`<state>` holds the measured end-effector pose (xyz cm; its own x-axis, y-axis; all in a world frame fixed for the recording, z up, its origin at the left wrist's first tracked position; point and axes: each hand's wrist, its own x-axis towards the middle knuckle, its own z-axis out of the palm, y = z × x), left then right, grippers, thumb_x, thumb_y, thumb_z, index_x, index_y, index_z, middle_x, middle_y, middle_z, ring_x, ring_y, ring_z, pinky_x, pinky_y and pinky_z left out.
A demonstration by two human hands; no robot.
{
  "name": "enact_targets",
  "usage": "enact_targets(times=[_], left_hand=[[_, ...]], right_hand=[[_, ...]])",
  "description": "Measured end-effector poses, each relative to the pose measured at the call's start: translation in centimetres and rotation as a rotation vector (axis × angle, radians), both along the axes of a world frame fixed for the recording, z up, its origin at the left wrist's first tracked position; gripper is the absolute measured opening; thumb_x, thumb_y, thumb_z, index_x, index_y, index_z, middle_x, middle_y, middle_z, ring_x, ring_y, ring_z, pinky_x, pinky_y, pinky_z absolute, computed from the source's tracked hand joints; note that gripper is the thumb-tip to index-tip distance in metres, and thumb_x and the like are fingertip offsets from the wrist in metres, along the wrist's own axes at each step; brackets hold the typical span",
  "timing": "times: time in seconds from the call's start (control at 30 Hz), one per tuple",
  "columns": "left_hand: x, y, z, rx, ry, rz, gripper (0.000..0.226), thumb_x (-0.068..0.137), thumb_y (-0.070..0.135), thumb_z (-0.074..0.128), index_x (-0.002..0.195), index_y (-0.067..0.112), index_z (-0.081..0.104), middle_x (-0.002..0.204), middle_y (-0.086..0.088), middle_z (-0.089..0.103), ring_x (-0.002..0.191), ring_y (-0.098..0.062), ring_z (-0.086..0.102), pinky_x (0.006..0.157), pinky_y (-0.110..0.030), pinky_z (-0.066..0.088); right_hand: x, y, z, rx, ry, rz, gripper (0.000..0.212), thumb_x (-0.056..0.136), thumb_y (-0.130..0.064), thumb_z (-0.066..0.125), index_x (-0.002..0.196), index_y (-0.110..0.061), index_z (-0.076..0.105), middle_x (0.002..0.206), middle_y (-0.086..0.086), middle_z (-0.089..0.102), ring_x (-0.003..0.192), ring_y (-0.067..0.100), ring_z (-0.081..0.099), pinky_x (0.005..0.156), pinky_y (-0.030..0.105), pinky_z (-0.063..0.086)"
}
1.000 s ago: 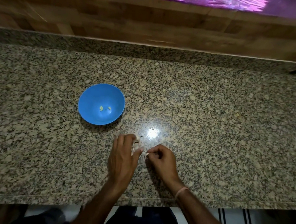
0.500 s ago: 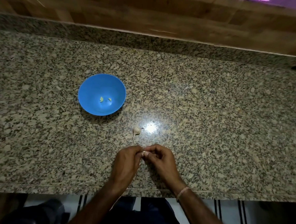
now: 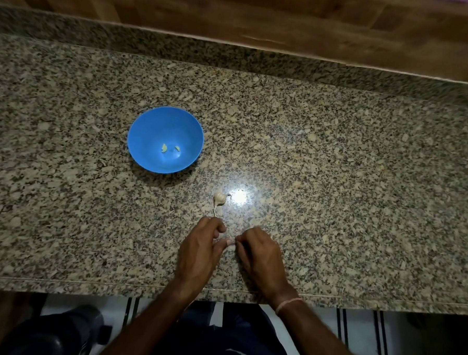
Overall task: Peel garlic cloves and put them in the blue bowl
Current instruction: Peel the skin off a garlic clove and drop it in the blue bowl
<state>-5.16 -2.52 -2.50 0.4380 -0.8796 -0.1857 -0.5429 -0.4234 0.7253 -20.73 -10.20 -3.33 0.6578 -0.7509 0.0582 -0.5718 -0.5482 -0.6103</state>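
Observation:
A blue bowl stands on the granite counter, left of centre, with two small peeled cloves in its bottom. A partial garlic bulb with a thin stem lies on the counter just beyond my hands. My left hand and my right hand meet near the front edge, fingers curled. Between their fingertips they pinch one small pale garlic clove, mostly hidden by the fingers.
The granite counter runs wide on both sides, with a raised granite lip and wooden wall behind. A bright light reflection shines next to the bulb. The counter's front edge lies just under my wrists.
My left hand left the garlic bulb on the counter and came back to join my right hand on the clove. The view has tilted slightly downward.

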Motion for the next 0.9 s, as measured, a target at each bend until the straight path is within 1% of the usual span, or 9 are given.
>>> enact_targets(times=[0.2,0.33,0.53,0.6,0.63,0.7,0.73,0.8,0.9], left_hand=[[-0.1,-0.1,-0.2,0.018,0.006,0.012,0.03,0.089,0.029,0.079,0.097,0.039,0.051,0.092,0.017,0.048,0.074,-0.002,0.054,0.055,-0.017,0.034],[-0.1,-0.1,-0.1,0.016,0.006,0.014,0.029,0.089,0.029,0.079,0.096,0.038,0.052,0.092,0.015,0.049,0.074,-0.003,0.054,0.055,-0.02,0.036],[-0.4,-0.2,0.2,0.008,0.022,0.033,0.026,0.088,0.028,0.078,0.093,0.036,0.054,0.09,0.015,0.05,0.071,-0.001,0.054,0.055,-0.022,0.038],[-0.5,-0.2,0.4,0.009,0.037,0.057,0.021,0.09,0.026,0.076,0.093,0.036,0.057,0.089,0.016,0.053,0.074,0.0,0.056,0.056,-0.022,0.039],[-0.5,-0.2,0.5,0.009,0.067,0.08,0.017,0.092,0.027,0.074,0.092,0.036,0.06,0.089,0.016,0.057,0.076,0.001,0.058,0.057,-0.024,0.043],[-0.6,-0.5,0.8,0.011,0.226,0.141,0.005,0.095,0.032,0.071,0.093,0.035,0.068,0.087,0.016,0.068,0.08,0.003,0.063,0.064,-0.029,0.055],[-0.8,-0.6,1.0,0.017,0.322,0.165,0.003,0.096,0.033,0.071,0.093,0.034,0.071,0.086,0.016,0.072,0.08,0.003,0.067,0.069,-0.033,0.059],[-1.1,-0.7,1.2,0.034,0.442,0.202,0.008,0.097,0.033,0.07,0.091,0.031,0.075,0.084,0.013,0.076,0.079,-0.003,0.072,0.076,-0.042,0.063],[-1.2,-0.6,1.3,0.021,0.516,0.233,0.012,0.097,0.034,0.069,0.09,0.028,0.076,0.082,0.006,0.077,0.079,-0.014,0.074,0.077,-0.05,0.062]], right_hand=[[0.1,-0.1,0.1,-0.011,0.012,0.012,0.013,0.097,-0.014,0.063,0.088,-0.013,0.054,0.086,-0.002,0.048,0.075,0.015,0.044,0.063,0.028,0.034],[0.2,-0.1,0.2,-0.002,0.033,0.001,0.015,0.096,-0.015,0.062,0.086,-0.014,0.052,0.086,-0.003,0.048,0.075,0.016,0.045,0.062,0.031,0.036],[0.7,0.1,0.9,-0.006,0.072,-0.004,0.017,0.097,-0.018,0.058,0.084,-0.017,0.049,0.083,-0.005,0.047,0.073,0.012,0.041,0.06,0.029,0.03],[0.7,0.0,0.9,0.119,0.012,-0.083,0.014,0.096,-0.016,0.062,0.084,-0.016,0.056,0.081,-0.005,0.055,0.071,0.014,0.05,0.059,0.035,0.04],[0.7,-0.3,1.1,0.274,-0.078,-0.16,0.012,0.095,-0.014,0.066,0.084,-0.017,0.062,0.08,-0.005,0.062,0.073,0.015,0.058,0.063,0.037,0.049],[0.5,-0.8,2.2,0.609,-0.266,-0.313,0.007,0.092,-0.011,0.075,0.088,-0.016,0.073,0.083,-0.001,0.074,0.08,0.017,0.071,0.073,0.035,0.059],[0.5,-0.8,2.9,0.71,-0.335,-0.353,0.004,0.092,-0.009,0.076,0.09,-0.013,0.076,0.086,0.002,0.077,0.084,0.019,0.074,0.075,0.033,0.061],[0.5,-0.5,3.5,0.82,-0.427,-0.375,0.003,0.093,-0.007,0.075,0.094,-0.008,0.078,0.091,0.007,0.079,0.09,0.024,0.076,0.081,0.036,0.062],[0.9,0.0,3.8,0.931,-0.515,-0.438,0.004,0.093,-0.005,0.075,0.096,-0.005,0.077,0.094,0.016,0.078,0.093,0.038,0.075,0.087,0.05,0.062]])
